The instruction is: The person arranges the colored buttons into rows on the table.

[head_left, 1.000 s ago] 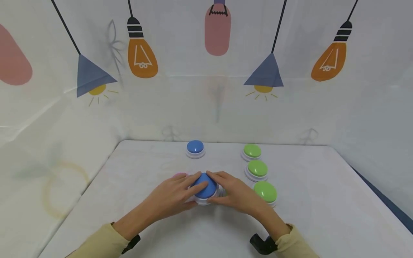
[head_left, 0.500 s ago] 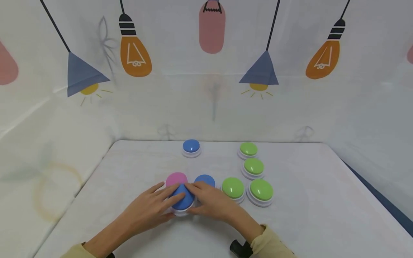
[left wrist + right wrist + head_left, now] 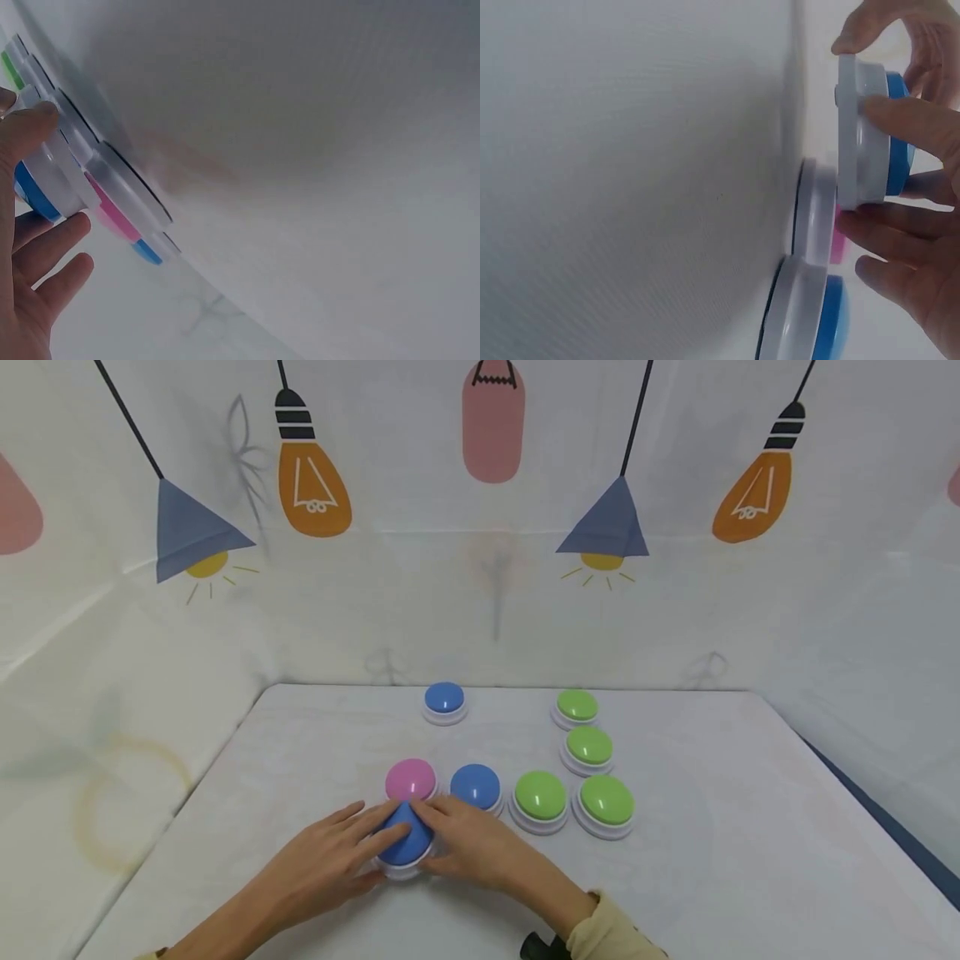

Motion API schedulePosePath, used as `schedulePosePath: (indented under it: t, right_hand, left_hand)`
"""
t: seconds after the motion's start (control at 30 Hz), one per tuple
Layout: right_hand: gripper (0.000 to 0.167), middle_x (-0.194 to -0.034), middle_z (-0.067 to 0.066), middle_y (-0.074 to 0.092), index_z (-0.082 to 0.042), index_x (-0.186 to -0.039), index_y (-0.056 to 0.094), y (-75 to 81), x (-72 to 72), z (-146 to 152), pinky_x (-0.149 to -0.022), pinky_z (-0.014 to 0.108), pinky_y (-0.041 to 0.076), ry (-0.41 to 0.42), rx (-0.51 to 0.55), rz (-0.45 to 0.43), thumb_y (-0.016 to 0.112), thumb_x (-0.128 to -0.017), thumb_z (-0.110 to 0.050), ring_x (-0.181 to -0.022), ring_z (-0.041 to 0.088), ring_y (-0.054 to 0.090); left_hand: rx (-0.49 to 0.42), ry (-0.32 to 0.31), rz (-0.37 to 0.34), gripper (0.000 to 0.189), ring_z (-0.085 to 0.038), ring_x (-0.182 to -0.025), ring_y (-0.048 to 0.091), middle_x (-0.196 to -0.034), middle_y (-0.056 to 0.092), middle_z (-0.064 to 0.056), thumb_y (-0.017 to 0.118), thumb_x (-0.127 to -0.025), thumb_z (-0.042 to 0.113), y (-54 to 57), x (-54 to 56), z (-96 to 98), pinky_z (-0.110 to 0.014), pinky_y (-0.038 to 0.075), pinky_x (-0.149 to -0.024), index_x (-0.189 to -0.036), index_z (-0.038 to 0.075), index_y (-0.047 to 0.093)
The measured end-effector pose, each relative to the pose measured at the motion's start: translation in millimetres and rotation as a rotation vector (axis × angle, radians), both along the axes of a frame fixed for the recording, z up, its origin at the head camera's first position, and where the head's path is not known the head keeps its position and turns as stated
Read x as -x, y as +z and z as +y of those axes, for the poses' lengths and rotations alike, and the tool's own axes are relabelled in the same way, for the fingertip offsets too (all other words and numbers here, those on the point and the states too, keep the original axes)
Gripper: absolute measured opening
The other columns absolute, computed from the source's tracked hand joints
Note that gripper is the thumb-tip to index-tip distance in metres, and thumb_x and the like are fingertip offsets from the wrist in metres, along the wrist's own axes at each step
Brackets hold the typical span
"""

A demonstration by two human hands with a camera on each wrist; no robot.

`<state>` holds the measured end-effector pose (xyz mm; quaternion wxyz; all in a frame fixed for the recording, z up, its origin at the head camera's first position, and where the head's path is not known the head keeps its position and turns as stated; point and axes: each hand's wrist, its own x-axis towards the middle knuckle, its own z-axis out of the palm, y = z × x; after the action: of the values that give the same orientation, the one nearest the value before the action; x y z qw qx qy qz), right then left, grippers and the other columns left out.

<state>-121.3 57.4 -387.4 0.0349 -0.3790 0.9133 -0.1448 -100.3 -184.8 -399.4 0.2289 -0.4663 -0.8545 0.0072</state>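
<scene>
A blue dome push button (image 3: pixel 406 847) with a white round base is held between both hands, close in front of the pink push button (image 3: pixel 409 778). My left hand (image 3: pixel 322 864) grips its left side, with a finger across the blue top. The right hand (image 3: pixel 480 847) grips the opposite side, thumb low on the white base. In the right wrist view, the held button's white base (image 3: pixel 870 169) stands off the table, clear of the buttons below. The left wrist view shows its blue dome (image 3: pixel 36 193) partly behind the fingers.
A second blue button (image 3: pixel 476 786) and a green button (image 3: pixel 541 795) continue the row to the right of the pink one. More green buttons (image 3: pixel 589 746) line up at the right. Another blue button (image 3: pixel 444 698) stands near the white table's (image 3: pixel 697 793) back edge.
Both hands have carried the blue button left and toward the body. The pink button, the second blue one and a green one in the row have come into fuller view.
</scene>
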Motion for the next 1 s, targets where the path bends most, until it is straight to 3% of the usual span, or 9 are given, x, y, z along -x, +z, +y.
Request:
schedulePosePath:
  t: [0.17, 0.4, 0.6, 0.83, 1.0]
  right_hand:
    - [0.072, -0.140, 0.004, 0.056, -0.008, -0.149, 0.044, -3.5, -2.5, -4, -0.105, 0.024, 0.045, 0.039, -0.043, 0.068, 0.075, -0.089, -0.032, -0.128, 0.013, 0.053]
    - [0.070, -0.143, 0.004, 0.055, -0.008, -0.148, 0.045, -10.1, -4.1, -11, -0.105, 0.024, 0.045, 0.041, -0.062, 0.051, 0.075, -0.089, -0.029, -0.128, 0.014, 0.054]
    - [0.071, -0.142, 0.003, 0.055, -0.009, -0.150, 0.043, -15.9, -6.6, -15, -0.104, 0.025, 0.046, 0.040, -0.085, 0.034, 0.074, -0.089, -0.030, -0.127, 0.013, 0.055]
    - [0.071, -0.140, 0.003, 0.057, -0.008, -0.148, 0.045, -21.5, -6.4, -16, -0.103, 0.024, 0.046, 0.045, -0.071, 0.093, 0.074, -0.089, -0.032, -0.123, 0.012, 0.057]
    - [0.072, -0.143, 0.002, 0.054, -0.010, -0.150, 0.043, -19.9, -6.4, -17, -0.105, 0.025, 0.045, 0.031, -0.068, 0.015, 0.074, -0.089, -0.032, -0.128, 0.012, 0.054]
  left_hand:
    - [0.018, 0.007, -0.012, 0.081, -0.022, -0.113, 0.065, -0.133, 0.062, -0.012, 0.091, -0.066, 0.039, -5.5, -3.6, -4.3, -0.043, 0.056, -0.092, -0.135, 0.014, 0.057]
    - [0.020, -0.006, -0.024, 0.077, -0.021, -0.109, 0.067, -0.132, 0.062, -0.012, 0.090, -0.067, 0.038, -11.8, -5.9, -9.1, -0.042, 0.057, -0.089, -0.134, 0.015, 0.058]
    - [0.056, 0.015, -0.081, 0.074, -0.022, -0.110, 0.067, -0.135, 0.060, -0.011, 0.085, -0.074, 0.040, -14.1, -9.4, -13.2, -0.042, 0.057, -0.088, -0.137, 0.016, 0.055]
    - [0.039, 0.066, -0.173, 0.072, -0.028, -0.105, 0.069, -0.137, 0.059, -0.011, 0.085, -0.076, 0.038, -15.3, -11.1, -13.9, -0.043, 0.059, -0.082, -0.138, 0.019, 0.053]
    - [0.042, 0.091, -0.247, 0.070, -0.029, -0.105, 0.069, -0.138, 0.058, -0.010, 0.082, -0.078, 0.040, -13.6, -11.4, -14.0, -0.043, 0.059, -0.082, -0.138, 0.020, 0.053]
